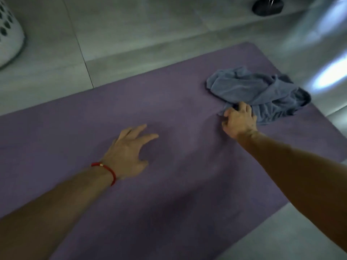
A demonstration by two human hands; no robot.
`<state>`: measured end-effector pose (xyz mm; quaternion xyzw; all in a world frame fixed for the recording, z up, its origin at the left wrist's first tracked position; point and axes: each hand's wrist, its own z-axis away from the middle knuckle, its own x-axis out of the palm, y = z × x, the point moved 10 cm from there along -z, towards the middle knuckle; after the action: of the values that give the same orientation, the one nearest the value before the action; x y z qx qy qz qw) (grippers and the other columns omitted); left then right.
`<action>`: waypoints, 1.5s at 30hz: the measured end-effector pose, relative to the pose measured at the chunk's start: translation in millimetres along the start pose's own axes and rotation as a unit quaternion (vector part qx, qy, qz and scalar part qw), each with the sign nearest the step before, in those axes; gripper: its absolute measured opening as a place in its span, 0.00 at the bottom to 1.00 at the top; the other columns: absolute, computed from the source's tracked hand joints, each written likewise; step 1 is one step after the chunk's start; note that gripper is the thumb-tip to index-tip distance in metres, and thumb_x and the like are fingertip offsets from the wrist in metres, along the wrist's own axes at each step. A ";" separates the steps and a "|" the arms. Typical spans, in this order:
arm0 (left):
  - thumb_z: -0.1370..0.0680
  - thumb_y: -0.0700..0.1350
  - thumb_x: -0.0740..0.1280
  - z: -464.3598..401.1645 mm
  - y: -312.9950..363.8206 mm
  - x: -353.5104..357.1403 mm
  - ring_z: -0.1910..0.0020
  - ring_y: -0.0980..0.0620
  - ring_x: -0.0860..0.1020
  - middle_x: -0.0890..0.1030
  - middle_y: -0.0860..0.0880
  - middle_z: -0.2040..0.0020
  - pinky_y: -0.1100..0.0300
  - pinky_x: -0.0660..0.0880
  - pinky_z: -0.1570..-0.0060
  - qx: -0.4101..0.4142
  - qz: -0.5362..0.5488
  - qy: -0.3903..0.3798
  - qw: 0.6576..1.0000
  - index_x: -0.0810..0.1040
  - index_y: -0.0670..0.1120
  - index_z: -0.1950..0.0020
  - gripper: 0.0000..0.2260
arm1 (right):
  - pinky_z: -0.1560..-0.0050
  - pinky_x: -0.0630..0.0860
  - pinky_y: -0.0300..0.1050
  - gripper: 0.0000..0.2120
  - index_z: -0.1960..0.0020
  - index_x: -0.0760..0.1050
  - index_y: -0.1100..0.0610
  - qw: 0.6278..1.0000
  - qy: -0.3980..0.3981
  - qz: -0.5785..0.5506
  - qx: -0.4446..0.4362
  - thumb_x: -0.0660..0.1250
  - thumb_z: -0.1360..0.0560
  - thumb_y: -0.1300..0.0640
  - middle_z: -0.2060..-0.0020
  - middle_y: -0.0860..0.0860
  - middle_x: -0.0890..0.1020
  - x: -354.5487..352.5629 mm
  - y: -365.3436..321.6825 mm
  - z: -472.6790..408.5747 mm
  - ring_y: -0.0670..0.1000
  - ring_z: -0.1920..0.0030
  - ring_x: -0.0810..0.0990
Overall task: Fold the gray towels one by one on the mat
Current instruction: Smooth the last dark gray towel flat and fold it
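A crumpled gray-blue towel (259,94) lies in a heap near the far right corner of the purple mat (169,184). My right hand (239,121) reaches to the heap's near left edge, fingers curled round a fold of the towel. My left hand (129,151), with a red band at the wrist, hovers over the middle of the mat with fingers spread and holds nothing. The picture is blurred by motion.
Gray floor tiles (56,62) surround the mat. A white perforated laundry basket (9,30) stands at the far left. A dark object (267,5) sits on the floor at the far top right. A bright reflection shines at the right edge.
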<state>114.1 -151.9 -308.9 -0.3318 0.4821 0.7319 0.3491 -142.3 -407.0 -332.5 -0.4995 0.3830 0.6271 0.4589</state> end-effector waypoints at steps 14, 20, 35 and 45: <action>0.19 0.53 0.64 50.2 69.8 34.1 0.46 0.38 0.82 0.80 0.34 0.39 0.44 0.80 0.47 -0.269 0.574 -0.235 0.737 0.72 0.40 0.34 0.20 | 0.57 0.76 0.33 0.09 0.48 0.82 0.52 0.896 0.103 -0.342 -0.266 0.70 0.24 0.63 0.58 0.41 0.85 -101.4 -117.2 227.1 0.40 0.60 0.82; 0.25 0.41 0.72 78.1 54.9 6.8 0.51 0.45 0.81 0.81 0.39 0.42 0.46 0.78 0.43 -0.226 0.535 -0.218 0.784 0.79 0.40 0.39 0.15 | 0.60 0.76 0.41 0.08 0.48 0.72 0.46 0.851 -0.034 -0.371 -0.370 0.65 0.20 0.59 0.60 0.40 0.79 -113.4 -155.1 319.6 0.42 0.62 0.79; 0.22 0.32 0.65 285.7 -159.7 18.3 0.67 0.49 0.78 0.80 0.43 0.64 0.59 0.79 0.73 -0.366 0.348 0.101 0.857 0.78 0.38 0.55 0.05 | 0.26 0.64 0.57 0.39 0.19 0.52 0.50 0.953 -0.145 -0.010 -0.264 0.69 0.23 0.46 0.21 0.53 0.59 -2.4 -157.0 128.8 0.57 0.24 0.63; 0.22 0.42 0.66 350.2 -251.1 -93.1 0.52 0.39 0.77 0.78 0.40 0.53 0.47 0.74 0.51 -0.453 0.197 0.363 0.790 0.78 0.42 0.51 0.04 | 0.49 0.72 0.42 0.10 0.41 0.80 0.55 0.890 -0.093 -0.034 -0.445 0.67 0.20 0.56 0.50 0.52 0.85 -12.4 -215.8 179.0 0.54 0.48 0.83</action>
<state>320.5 231.8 -241.0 -0.5909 0.2416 0.7449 -0.1940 16.2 -179.7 -288.0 -0.6036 0.0017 0.7594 0.2430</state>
